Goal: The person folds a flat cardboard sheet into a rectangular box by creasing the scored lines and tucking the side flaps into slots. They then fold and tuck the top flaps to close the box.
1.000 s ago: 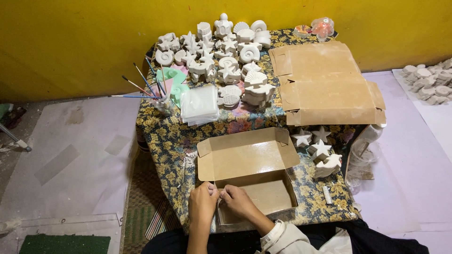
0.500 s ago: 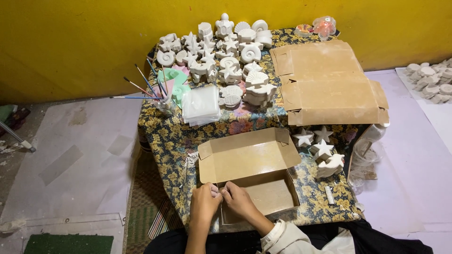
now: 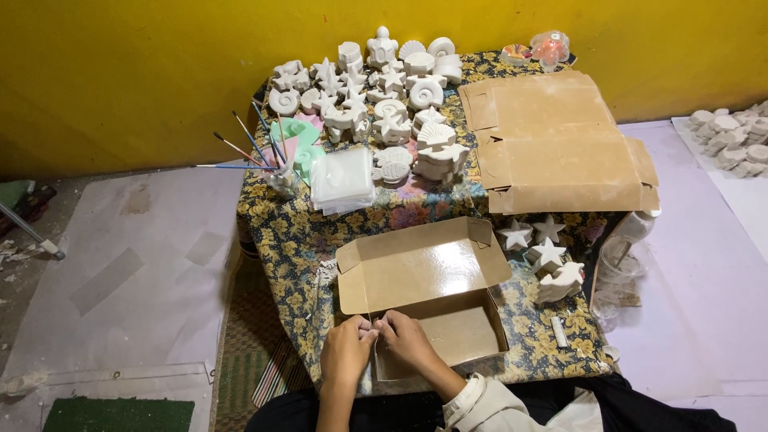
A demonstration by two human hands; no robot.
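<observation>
My left hand (image 3: 346,350) and right hand (image 3: 406,340) pinch together at the near left corner of the open brown box (image 3: 424,300) on the flowery table (image 3: 300,232), and my curled fingers hide whatever they squeeze.

1. Left hand (image 3: 346,350) and right hand (image 3: 406,340) – fingertips pinched together at near-left corner of open cardboard box (image 3: 436,300).
2. Flattened cardboard boxes (image 3: 560,144) beyond; white plaster figures (image 3: 384,96) clustered behind – floral tablecloth (image 3: 288,232) beneath.
</observation>
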